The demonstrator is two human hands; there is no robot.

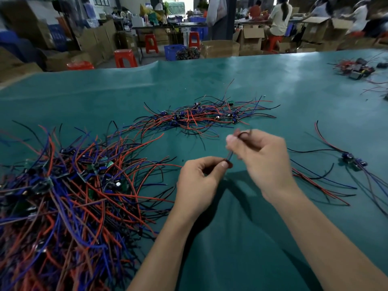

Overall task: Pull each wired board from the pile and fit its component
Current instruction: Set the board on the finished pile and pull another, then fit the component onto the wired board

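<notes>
wires (230,156) pinched between both hands (231,162), right of the pile (63,196)

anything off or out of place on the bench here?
Nothing looks damaged or spilled. The big pile at left and the smaller bunch beyond the hands are tangled, as loose wires would be. One wired board lies alone at right. Both hands, left hand and right hand, pinch a blurred wire.

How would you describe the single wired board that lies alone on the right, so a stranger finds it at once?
On the green table mat, look right of the right hand. The lone wired board lies there apart from the piles.
</notes>
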